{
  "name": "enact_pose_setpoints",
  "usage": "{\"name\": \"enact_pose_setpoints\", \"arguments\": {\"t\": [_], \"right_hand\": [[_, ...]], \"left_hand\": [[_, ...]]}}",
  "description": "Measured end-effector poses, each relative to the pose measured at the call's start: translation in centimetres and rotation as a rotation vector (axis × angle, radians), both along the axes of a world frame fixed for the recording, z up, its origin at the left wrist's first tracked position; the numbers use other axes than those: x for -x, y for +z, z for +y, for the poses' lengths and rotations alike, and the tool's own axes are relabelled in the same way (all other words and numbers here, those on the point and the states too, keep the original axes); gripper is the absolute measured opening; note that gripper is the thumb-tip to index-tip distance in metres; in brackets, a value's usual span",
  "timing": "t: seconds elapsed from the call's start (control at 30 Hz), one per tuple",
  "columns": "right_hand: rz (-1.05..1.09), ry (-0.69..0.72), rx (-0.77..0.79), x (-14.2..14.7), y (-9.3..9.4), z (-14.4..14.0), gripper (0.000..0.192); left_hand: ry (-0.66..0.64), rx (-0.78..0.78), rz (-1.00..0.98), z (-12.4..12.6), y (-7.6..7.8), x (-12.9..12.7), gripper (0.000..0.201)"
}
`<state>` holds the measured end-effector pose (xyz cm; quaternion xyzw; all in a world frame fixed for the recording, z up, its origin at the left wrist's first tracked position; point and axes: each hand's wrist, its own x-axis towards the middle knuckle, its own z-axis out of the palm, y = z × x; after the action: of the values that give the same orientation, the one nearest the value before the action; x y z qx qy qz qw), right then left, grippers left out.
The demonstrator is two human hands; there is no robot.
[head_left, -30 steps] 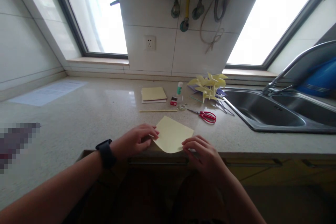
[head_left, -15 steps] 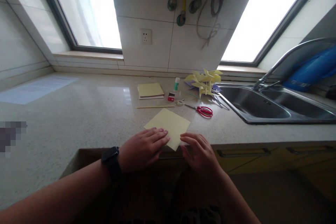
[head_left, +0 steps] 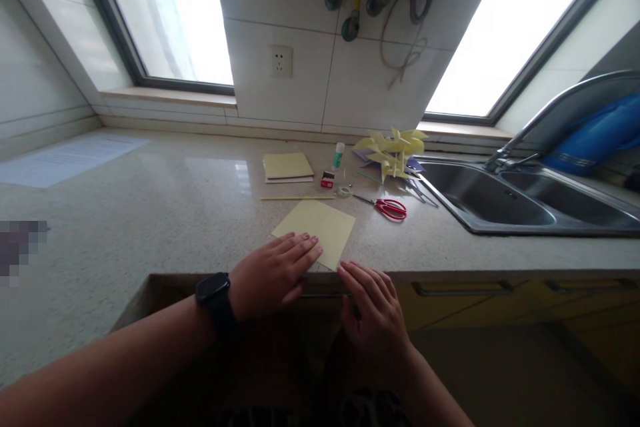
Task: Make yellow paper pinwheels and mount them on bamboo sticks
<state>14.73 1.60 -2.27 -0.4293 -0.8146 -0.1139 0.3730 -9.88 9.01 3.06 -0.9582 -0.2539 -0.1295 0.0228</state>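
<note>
A square sheet of pale yellow paper [head_left: 325, 223] lies flat near the counter's front edge, one corner pointing towards me. My left hand [head_left: 277, 271], with a dark watch on its wrist, rests with outstretched fingers on the sheet's near left part. At the near right corner of the sheet is my right hand [head_left: 373, 303], its fingers extended and slightly curved, the tips at the paper's edge. Nothing shows in its grasp. Just beyond the paper lies a thin yellow stick [head_left: 297, 198].
Behind are a stack of yellow paper [head_left: 289, 165], a glue stick [head_left: 338, 155], a small red box [head_left: 327, 179], a tape roll [head_left: 343, 191] and red-handled scissors [head_left: 391, 208]. Yellow pinwheels [head_left: 393, 150] lie beside the steel sink [head_left: 465, 223]. A printed sheet [head_left: 70, 157] lies far left.
The paper has shifted slightly away from the front edge and turned a little. My right hand has moved slightly left and down along its edge. The left hand stays on the paper.
</note>
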Motion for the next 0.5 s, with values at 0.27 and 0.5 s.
{"name": "enact_pose_setpoints", "arguments": {"t": [0.27, 0.5], "right_hand": [[-0.044, -0.047, -0.022, 0.86, -0.13, -0.24, 0.062], [-0.036, -0.06, -0.031, 1.0, -0.12, -0.26, 0.053]], "left_hand": [[-0.005, -0.027, 0.017, -0.06, 0.02, -0.06, 0.067], [-0.007, -0.054, 0.03, -0.15, 0.2, -0.16, 0.059]]}}
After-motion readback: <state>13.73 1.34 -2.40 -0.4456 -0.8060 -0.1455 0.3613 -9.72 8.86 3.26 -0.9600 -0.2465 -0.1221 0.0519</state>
